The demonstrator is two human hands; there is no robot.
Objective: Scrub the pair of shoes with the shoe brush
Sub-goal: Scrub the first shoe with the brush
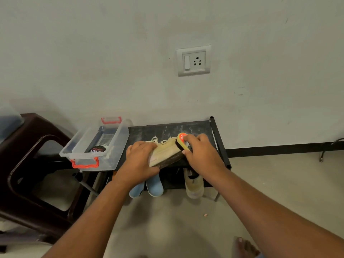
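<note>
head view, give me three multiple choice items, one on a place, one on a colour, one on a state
1. The clear box stands A) at the rack top's left end B) at its right end C) under it.
2. The box's handles are A) blue B) red C) green.
3. The right hand A) lies flat, empty B) holds a cloth C) grips the shoe brush.
Key: A, it sits left of the beige shoe; B, both show red; C, its fingers curl round the brush.

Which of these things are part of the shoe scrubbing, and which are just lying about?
In the job: beige shoe, left hand, brush, right hand, second beige shoe below.
Lying about: clear box, polish tin, blue shoes, brown stool.
</note>
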